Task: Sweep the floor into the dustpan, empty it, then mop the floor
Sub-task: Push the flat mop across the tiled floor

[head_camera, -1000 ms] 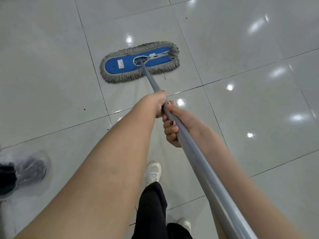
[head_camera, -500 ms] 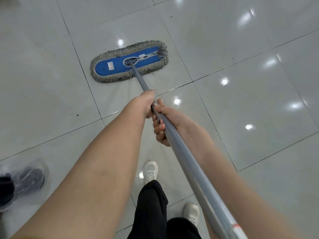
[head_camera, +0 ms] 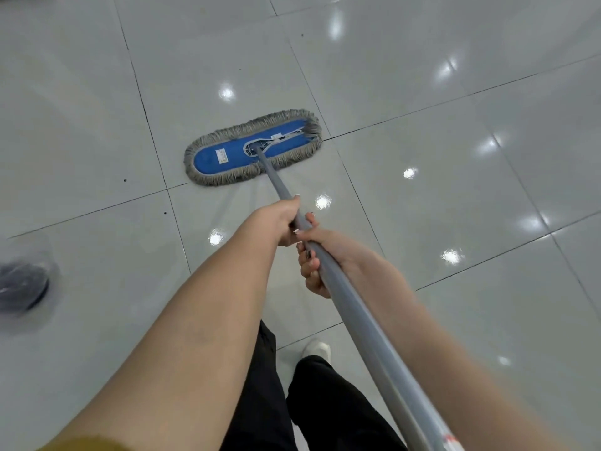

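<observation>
- Both grip the long grey metal mop handle (head_camera: 344, 288): left hand (head_camera: 279, 219) ahead, right hand (head_camera: 325, 252) just behind.
- Mopping is the step in hand; the blue grey-fringed mop head (head_camera: 227, 156) lies flat on the glossy grey tiled floor (head_camera: 422, 92).
- Next probably calls for a steady push.

The mop handle (head_camera: 351, 297) runs off the bottom edge, so its near end is unseen; a red mark (head_camera: 450, 438) there is blurred. The left hand (head_camera: 276, 219) wraps the handle, fingers hidden on the far side. The right hand (head_camera: 322, 252) grips just behind, palm covered by the handle. A label (head_camera: 221, 155) on the mop head (head_camera: 208, 162) is too small to read. A dark blurred shape (head_camera: 22, 288) is cut off at the left edge, unidentifiable. A black trouser leg (head_camera: 325, 402) half hides a white shoe (head_camera: 317, 349).
</observation>
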